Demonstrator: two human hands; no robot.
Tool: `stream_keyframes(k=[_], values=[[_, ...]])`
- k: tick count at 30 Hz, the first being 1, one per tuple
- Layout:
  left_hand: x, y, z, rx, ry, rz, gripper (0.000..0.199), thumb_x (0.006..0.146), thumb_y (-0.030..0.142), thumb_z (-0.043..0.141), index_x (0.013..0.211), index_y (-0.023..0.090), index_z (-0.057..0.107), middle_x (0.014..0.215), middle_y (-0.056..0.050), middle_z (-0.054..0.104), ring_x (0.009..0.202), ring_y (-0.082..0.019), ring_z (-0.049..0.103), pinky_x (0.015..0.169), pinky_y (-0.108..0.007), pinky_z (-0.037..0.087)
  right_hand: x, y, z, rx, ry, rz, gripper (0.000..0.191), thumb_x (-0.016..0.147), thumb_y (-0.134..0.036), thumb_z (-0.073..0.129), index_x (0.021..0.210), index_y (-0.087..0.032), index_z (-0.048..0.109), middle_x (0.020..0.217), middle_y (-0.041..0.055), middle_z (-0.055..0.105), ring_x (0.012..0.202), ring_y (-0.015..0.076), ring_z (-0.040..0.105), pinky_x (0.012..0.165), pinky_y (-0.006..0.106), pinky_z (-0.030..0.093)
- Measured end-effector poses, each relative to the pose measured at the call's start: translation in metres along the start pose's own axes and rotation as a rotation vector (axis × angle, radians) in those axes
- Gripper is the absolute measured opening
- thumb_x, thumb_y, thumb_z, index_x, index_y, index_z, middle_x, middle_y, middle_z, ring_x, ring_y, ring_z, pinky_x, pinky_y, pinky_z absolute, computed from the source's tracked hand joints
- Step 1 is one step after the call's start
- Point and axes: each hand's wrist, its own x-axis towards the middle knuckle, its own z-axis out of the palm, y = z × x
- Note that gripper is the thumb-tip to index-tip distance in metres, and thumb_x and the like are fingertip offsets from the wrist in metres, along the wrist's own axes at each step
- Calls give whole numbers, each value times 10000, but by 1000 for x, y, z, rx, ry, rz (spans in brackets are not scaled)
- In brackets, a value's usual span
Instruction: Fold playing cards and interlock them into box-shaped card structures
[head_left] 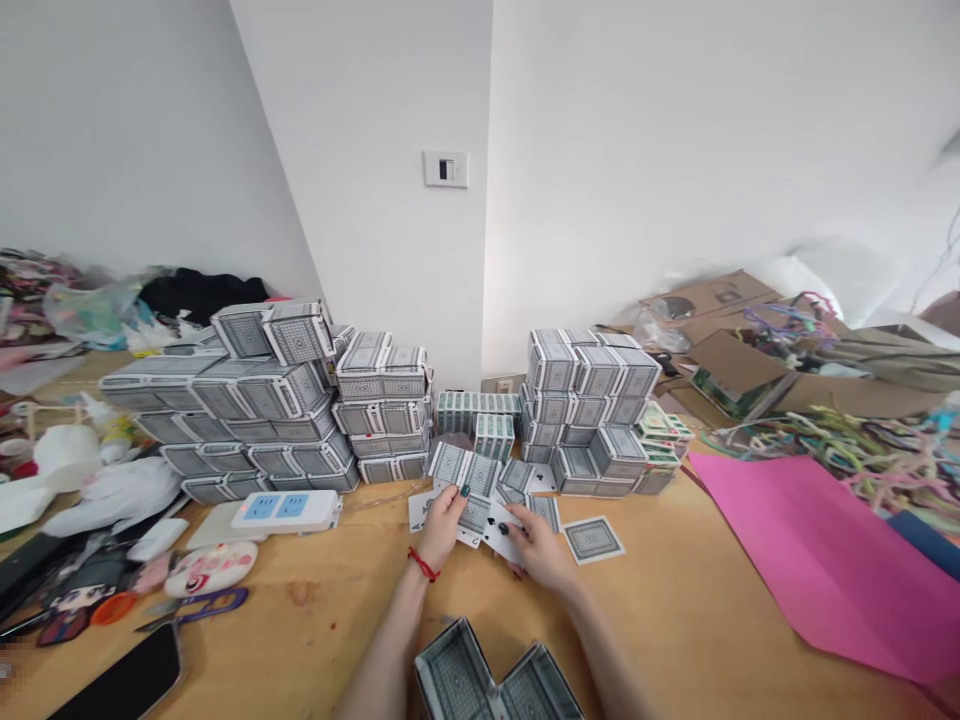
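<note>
The person's left hand holds several cards, most showing their patterned grey backs, with the thumb laid over them; a red bracelet circles that wrist. The right hand, just beside it, has its fingers closed on a white spade card at the right edge of the bunch. Both hands are above the middle of the wooden table, in front of the blocks. More cards lie loose behind and around the hands, and a single card lies back up to the right of the right hand. Blocks covered in the same card backs stand in three stacks: a wide one at the left, a narrower one just beside it, and another at the right. Between the last two are green packs. Nearest the person, between the forearms, is a hollow card piece with a V-shaped gap. On the left lie a power strip and a phone; on the right, a pink sheet near a heap of cords. A switch is on the wall.
</note>
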Motion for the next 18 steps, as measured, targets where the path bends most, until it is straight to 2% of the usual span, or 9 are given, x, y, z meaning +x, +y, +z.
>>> stream_keyframes(k=[7, 14, 18], values=[[-2, 4, -1, -10, -1, -34, 302, 662, 462, 500, 591, 176, 437, 552, 37, 410, 545, -110, 381, 510, -211, 311, 1, -1, -1, -30, -21, 46, 178, 801, -308, 389, 908, -193, 473, 539, -24, 531, 322, 71, 402, 311, 183, 339], [-5, 12, 0, -8, 14, -16, 317, 663, 443, 516, 542, 178, 389, 515, 56, 346, 505, -91, 315, 480, -204, 275, 0, -4, 0, -22, -11, 53, 209, 777, -345, 430, 914, -210, 511, 515, -25, 520, 322, 84, 401, 311, 204, 350], [-5, 10, 0, -2, -21, -3, 326, 661, 464, 516, 554, 173, 416, 523, 51, 362, 515, -95, 325, 485, -207, 271, 0, -6, 0, -32, -13, 55, 203, 764, -337, 442, 899, -210, 525, 505, -25, 520, 322, 90, 405, 313, 204, 339]])
